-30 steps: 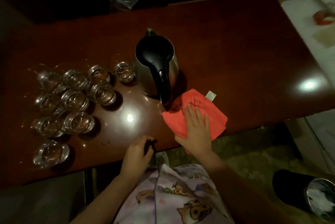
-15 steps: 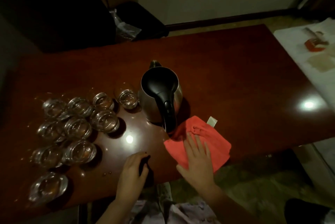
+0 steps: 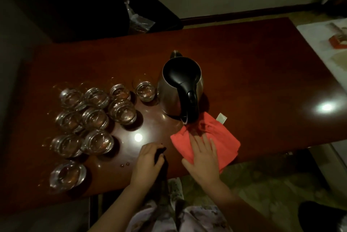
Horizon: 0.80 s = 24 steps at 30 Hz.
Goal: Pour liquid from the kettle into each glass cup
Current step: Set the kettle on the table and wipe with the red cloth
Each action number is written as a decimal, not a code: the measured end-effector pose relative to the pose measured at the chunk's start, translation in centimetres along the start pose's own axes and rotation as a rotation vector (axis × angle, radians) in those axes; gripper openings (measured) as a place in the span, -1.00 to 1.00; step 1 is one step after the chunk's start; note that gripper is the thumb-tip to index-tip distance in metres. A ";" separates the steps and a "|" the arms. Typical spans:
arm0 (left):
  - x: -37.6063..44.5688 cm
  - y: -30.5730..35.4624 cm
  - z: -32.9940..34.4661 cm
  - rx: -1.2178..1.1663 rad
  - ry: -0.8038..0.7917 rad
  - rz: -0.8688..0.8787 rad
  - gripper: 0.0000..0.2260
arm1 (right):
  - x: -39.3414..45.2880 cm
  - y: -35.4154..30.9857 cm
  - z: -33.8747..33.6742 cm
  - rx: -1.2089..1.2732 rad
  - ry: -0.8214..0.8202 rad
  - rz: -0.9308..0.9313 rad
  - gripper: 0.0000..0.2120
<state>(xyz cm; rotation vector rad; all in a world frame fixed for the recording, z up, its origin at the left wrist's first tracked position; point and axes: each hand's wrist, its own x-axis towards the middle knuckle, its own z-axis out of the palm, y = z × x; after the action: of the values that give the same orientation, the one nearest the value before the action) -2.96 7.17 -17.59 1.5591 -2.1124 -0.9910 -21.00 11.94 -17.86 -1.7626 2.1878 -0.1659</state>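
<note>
Your dark red polished wooden table (image 3: 253, 66) fills the middle of the frame, its near edge running along the lower third. At centre stands the steel kettle with a black lid and black handle (image 3: 180, 89), upright, handle pointing toward you, nobody holding it. Just below and right of it lies the coral-red folded cloth (image 3: 221, 137), one corner touching the handle's foot.

Your right hand (image 3: 203, 156) lies flat on that cloth, fingers spread and extended, palm down. Your left hand (image 3: 148, 158) sits at lower centre, fingers curled around something small and dark; what it is I cannot tell.

The cluster of small clear glass cups (image 3: 90, 119) occupies the left of the frame, packed close, several touching. One more small glass cup (image 3: 145, 91) stands apart just beside the kettle's left flank. How full any cup is cannot be read in this light.

You seem to be wiping, not pouring. Two small droplets (image 3: 124, 165) sit near the table's edge; press the cloth flat over them. Before lifting the kettle, free your left hand, and pour slowly, since the cups crowd together.
</note>
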 end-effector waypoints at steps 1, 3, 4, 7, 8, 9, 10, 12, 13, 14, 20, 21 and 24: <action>-0.1 -0.3 -0.3 0.001 -0.002 0.001 -0.72 | 0.0 -0.6 0.1 -0.003 0.003 -0.001 -0.28; -0.5 -1.1 -1.1 0.004 0.004 0.004 -0.67 | 0.1 -1.9 0.4 0.002 0.015 -0.020 -0.29; -0.6 -1.5 -1.5 0.006 0.009 -0.002 -0.67 | 0.1 -2.8 0.7 0.011 0.022 -0.032 -0.29; -1.0 -2.2 -2.5 0.022 0.032 -0.022 -0.73 | 0.2 -5.4 1.5 0.050 0.031 -0.030 -0.28; -1.1 -2.5 -2.7 0.025 0.037 -0.024 -0.73 | 0.3 -6.2 1.7 0.066 0.035 -0.024 -0.28; -1.3 -2.7 -2.9 0.024 0.037 -0.028 -0.73 | 0.4 -7.0 1.9 0.082 0.044 -0.016 -0.28; -1.5 -3.0 -3.1 0.022 0.035 -0.036 -0.72 | 0.5 -7.7 2.0 0.096 0.053 -0.005 -0.28; -1.7 -3.5 -3.4 0.019 0.037 -0.050 -0.71 | 0.8 -8.8 2.3 0.106 0.071 0.012 -0.29; -1.9 -3.7 -3.5 0.022 0.039 -0.053 -0.71 | 1.0 -9.3 2.4 0.108 0.088 0.019 -0.30; -2.0 -3.9 -3.6 0.026 0.042 -0.052 -0.71 | 1.1 -9.8 2.4 0.117 0.108 0.024 -0.31; -2.8 -4.5 -4.6 0.024 0.095 -0.034 -0.74 | 2.6 -12.5 2.9 0.165 0.140 0.017 -0.30; -2.8 -4.6 -4.8 0.024 0.115 -0.044 -0.75 | 2.9 -12.9 3.0 0.166 0.144 0.021 -0.30; -2.9 -4.9 -5.1 0.020 0.164 -0.105 -0.74 | 3.7 -13.9 3.3 0.148 0.134 0.033 -0.34</action>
<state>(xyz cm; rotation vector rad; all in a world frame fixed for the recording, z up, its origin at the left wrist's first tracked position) 4.68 7.40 -17.04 1.7142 -1.9526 -0.8449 -7.66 5.55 -17.58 -1.6771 2.2315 -0.4389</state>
